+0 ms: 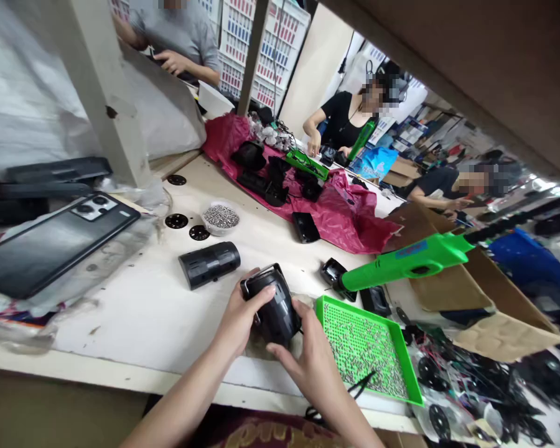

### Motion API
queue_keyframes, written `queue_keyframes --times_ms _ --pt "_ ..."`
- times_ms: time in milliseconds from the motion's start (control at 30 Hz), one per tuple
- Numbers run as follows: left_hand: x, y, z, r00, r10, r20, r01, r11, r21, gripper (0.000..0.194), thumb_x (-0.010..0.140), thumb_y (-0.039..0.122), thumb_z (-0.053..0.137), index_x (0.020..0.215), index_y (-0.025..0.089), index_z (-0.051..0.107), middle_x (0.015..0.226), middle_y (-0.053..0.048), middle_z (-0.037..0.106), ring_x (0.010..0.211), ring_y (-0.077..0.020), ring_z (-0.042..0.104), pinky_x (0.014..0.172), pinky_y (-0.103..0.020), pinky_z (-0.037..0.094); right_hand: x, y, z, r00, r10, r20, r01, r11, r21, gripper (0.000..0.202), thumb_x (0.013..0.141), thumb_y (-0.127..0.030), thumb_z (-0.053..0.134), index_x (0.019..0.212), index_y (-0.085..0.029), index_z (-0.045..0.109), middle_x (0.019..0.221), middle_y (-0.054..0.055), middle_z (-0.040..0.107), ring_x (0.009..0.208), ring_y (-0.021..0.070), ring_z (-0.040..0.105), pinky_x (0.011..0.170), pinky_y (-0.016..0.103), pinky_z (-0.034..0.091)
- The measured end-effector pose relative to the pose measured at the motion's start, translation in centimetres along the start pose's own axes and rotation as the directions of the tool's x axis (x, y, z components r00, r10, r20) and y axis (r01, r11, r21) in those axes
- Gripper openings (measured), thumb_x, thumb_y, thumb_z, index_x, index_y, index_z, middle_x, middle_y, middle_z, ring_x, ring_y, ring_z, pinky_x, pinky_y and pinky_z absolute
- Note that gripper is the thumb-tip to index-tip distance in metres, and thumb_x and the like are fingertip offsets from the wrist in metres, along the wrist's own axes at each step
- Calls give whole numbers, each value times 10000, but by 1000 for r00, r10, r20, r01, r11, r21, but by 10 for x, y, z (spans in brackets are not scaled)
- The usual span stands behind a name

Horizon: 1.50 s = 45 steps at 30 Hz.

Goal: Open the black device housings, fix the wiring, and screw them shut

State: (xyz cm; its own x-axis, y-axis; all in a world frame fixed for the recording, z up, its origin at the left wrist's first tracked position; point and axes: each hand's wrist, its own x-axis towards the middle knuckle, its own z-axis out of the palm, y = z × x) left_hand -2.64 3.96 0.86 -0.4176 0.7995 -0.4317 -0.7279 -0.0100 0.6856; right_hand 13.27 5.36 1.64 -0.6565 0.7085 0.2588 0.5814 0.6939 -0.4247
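Note:
Between my two hands is a glossy black plastic housing (276,311), held tilted just above the table's front edge. My left hand (242,311) grips its left side, thumb lying across the top face. My right hand (310,348) curves around the lower right side, fingers against the housing and thumb near its lower end. What the housing contains is hidden. Beyond my left hand lies a black half-cylinder shell (210,264). To the right of my right hand sits a green tray (413,373) of small metal screws. A green electric screwdriver (401,264) slants above the tray.
A bowl of small metal parts (221,218) stands near black discs (176,221). A phone (51,249) lies left, beside a slanted post (105,93). Pink plastic sheeting (354,218) carries black parts. Cardboard boxes (508,305) and wired parts crowd the right. Several people work beyond.

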Motion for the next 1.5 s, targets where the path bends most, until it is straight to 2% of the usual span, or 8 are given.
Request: queue_keyframes --times_ms 233,433,733,867,1067,1300,1400,1500 --pt "5 6 17 995 -84 -60 81 996 -47 551 556 270 850 1043 167 613 883 -17 701 786 -150 637 699 -262 494 1 2 5 999 -29 19 31 997 -78 754 947 -425 510 1503 -121 102 1412 268 441 1303 376 481 994 565 503" --pt "12 10 26 989 -96 -113 93 995 -33 453 527 237 865 909 145 639 805 -20 695 750 -152 629 685 -259 503 5 0 18 997 75 0 -75 991 -107 1034 777 -429 742 1490 -72 84 1394 314 432 1207 436 552 913 557 557" --pt "-21 -10 32 996 -5 -91 14 995 95 566 674 279 832 1185 266 587 1122 -26 706 1045 -187 647 879 -268 498 16 -20 -6 974 223 46 -222 975 -26 826 776 -213 700 1455 -60 255 1363 262 475 1173 370 577 926 497 560" --pt "-24 -4 28 980 -145 -134 154 986 60 318 811 244 686 1123 195 644 1002 -49 733 893 -172 685 756 -245 545 16 -27 -32 981 181 66 -185 981 59 811 797 -244 702 1456 -48 272 1383 235 484 1230 338 537 977 453 527" --pt "-29 11 34 936 -190 -295 175 981 -79 133 885 184 550 920 172 677 777 -10 733 635 -119 668 569 -204 547 12 -20 -48 924 362 124 -372 925 72 136 881 -272 621 969 -169 636 890 57 704 814 239 679 689 347 522" --pt "-38 10 32 933 -224 -280 213 975 -67 137 862 187 563 930 179 681 788 -22 742 645 -149 681 538 -239 563 3 -21 -36 991 133 -30 -136 983 -122 128 920 -178 535 809 -181 600 788 43 654 789 216 622 726 351 452" --pt "-40 3 22 970 -116 -216 111 993 -34 214 763 201 670 974 167 682 844 -27 748 737 -153 690 624 -224 576 0 -18 -40 980 200 -3 -199 975 103 120 929 -206 532 833 -182 600 800 36 647 777 196 615 717 337 467" --pt "-45 -8 5 997 56 -47 -53 996 69 525 573 280 845 1060 196 667 923 -25 752 854 -197 696 738 -253 580 0 -13 -43 935 354 -4 -311 828 466 216 874 -337 631 1010 -172 603 965 73 658 892 215 631 787 367 505"
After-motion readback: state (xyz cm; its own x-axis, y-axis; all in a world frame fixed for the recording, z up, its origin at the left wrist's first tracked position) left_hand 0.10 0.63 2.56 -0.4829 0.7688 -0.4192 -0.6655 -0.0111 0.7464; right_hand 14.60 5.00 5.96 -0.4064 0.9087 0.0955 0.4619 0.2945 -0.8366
